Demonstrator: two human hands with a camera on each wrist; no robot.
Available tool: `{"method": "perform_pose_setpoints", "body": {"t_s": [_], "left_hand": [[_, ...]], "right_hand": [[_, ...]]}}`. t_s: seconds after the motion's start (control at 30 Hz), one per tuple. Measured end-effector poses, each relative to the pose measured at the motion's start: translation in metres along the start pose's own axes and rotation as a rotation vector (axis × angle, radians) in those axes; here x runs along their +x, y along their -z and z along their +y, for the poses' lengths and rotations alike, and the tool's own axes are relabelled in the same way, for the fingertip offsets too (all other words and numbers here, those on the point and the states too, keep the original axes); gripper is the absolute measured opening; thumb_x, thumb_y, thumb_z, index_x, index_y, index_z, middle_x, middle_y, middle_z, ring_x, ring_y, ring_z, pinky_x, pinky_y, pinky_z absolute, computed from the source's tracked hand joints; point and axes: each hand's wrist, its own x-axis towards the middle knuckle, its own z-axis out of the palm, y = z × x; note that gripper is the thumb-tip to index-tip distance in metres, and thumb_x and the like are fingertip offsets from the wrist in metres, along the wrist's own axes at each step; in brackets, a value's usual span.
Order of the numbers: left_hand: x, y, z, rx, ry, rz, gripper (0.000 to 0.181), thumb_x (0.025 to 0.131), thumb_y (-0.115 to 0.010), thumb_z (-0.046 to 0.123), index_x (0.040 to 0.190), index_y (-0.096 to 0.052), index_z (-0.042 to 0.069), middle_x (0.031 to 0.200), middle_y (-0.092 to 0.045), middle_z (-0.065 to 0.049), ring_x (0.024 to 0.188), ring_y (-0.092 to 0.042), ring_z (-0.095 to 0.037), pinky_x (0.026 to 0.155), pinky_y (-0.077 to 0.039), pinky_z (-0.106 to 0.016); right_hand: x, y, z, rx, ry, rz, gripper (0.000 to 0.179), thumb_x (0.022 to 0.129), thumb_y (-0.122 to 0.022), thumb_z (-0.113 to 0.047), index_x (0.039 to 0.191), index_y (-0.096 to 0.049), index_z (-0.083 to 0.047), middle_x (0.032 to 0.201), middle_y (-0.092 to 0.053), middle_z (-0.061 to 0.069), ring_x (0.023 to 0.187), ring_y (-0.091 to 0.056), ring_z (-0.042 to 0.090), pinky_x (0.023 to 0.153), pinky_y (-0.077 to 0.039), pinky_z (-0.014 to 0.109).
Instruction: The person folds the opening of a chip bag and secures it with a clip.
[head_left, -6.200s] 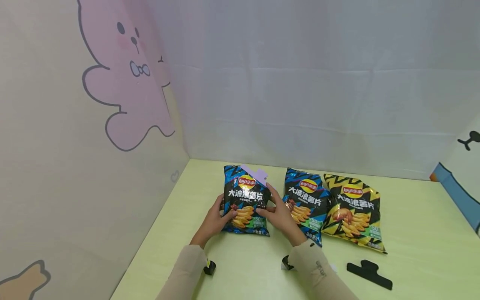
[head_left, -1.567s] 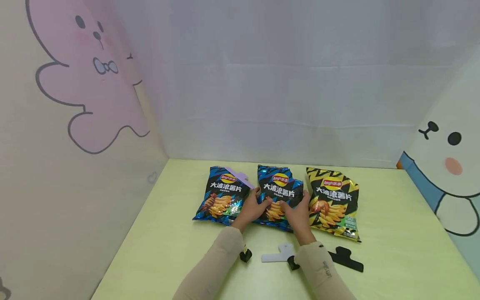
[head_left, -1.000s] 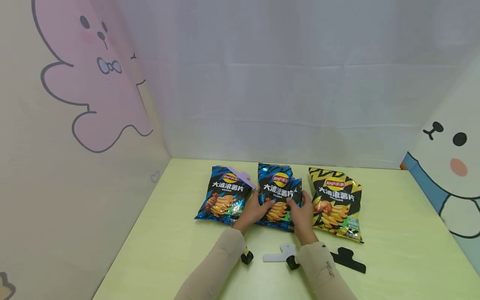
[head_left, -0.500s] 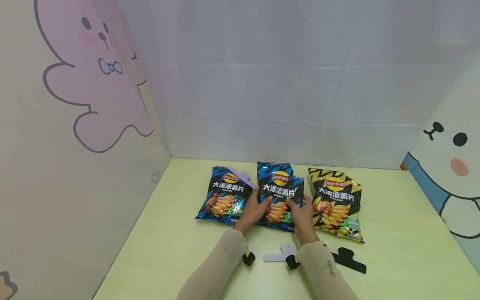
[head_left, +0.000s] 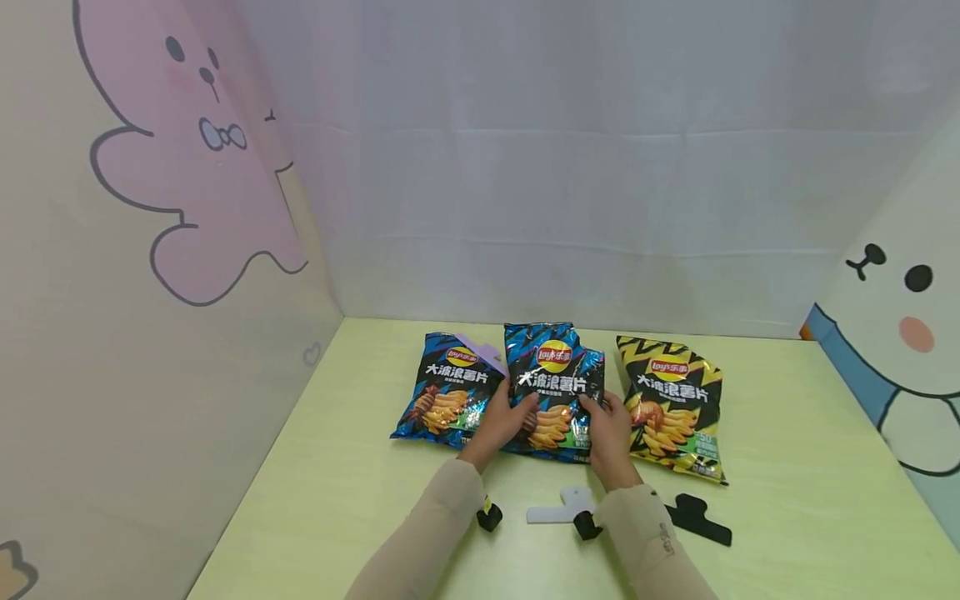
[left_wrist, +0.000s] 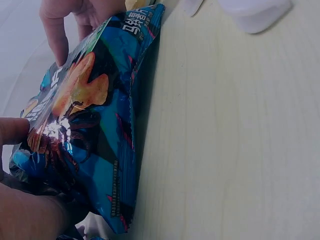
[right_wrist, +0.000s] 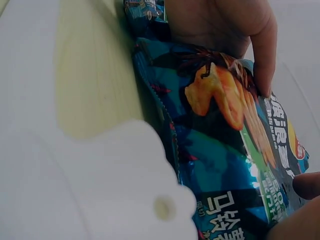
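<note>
Both hands are on the middle blue-and-black bag of potato chips (head_left: 553, 379). My left hand (head_left: 499, 425) grips its left side, thumb on the printed front. On the opposite side my right hand (head_left: 611, 435) grips it the same way, the other fingers partly hidden behind. In the left wrist view the bag's crimped lower edge (left_wrist: 131, 120) lies close over the table. The upper right corner of this bag looks folded down or cut away. To the left lies another blue bag (head_left: 450, 387), with a lilac bag clip (head_left: 483, 353) across its upper right corner.
A yellow-and-black chip bag (head_left: 675, 408) lies just right of my right hand. In front are a white bag clip (head_left: 551, 515), partly overlapped by the wrist camera, and a black bag clip (head_left: 697, 520). A fabric-covered wall (head_left: 525, 283) rises behind the table.
Earlier both hands held the lilac-clipped bag; now they hold the middle bag, which has moved away from the yellow one. In the last half second it shifted slightly left.
</note>
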Motion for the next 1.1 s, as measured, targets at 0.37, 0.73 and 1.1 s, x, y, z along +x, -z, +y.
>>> {"method": "perform_pose_setpoints", "body": {"t_s": [0.37, 0.73, 1.1], "left_hand": [[-0.005, 0.006, 0.0, -0.055, 0.001, -0.032, 0.065, 0.111, -0.057, 0.042, 0.161, -0.036, 0.005, 0.117, -0.076, -0.016, 0.115, -0.072, -0.033, 0.112, -0.045, -0.06], [-0.011, 0.016, 0.0, -0.06, -0.045, -0.036, 0.071, 0.111, -0.054, 0.047, 0.164, -0.029, 0.007, 0.165, -0.037, -0.026, 0.152, -0.037, -0.048, 0.119, -0.033, -0.069], [-0.023, 0.027, 0.009, -0.002, 0.017, -0.036, 0.089, 0.109, -0.055, 0.053, 0.171, -0.012, 0.005, 0.174, -0.02, -0.024, 0.159, -0.023, -0.046, 0.126, -0.024, -0.064]], "right_hand": [[-0.006, 0.001, -0.003, 0.021, 0.016, -0.003, 0.041, 0.109, -0.06, -0.017, 0.143, -0.054, 0.005, 0.144, -0.057, 0.026, 0.11, -0.063, 0.025, 0.074, -0.054, 0.017], [-0.006, 0.008, -0.007, 0.031, 0.044, -0.023, 0.039, 0.108, -0.064, -0.022, 0.139, -0.058, 0.001, 0.135, -0.061, 0.014, 0.102, -0.063, 0.011, 0.08, -0.053, 0.015], [-0.009, 0.014, -0.016, 0.042, 0.098, -0.079, 0.037, 0.105, -0.071, -0.026, 0.131, -0.062, -0.001, 0.107, -0.069, -0.012, 0.097, -0.064, 0.003, 0.088, -0.051, 0.015]]}}
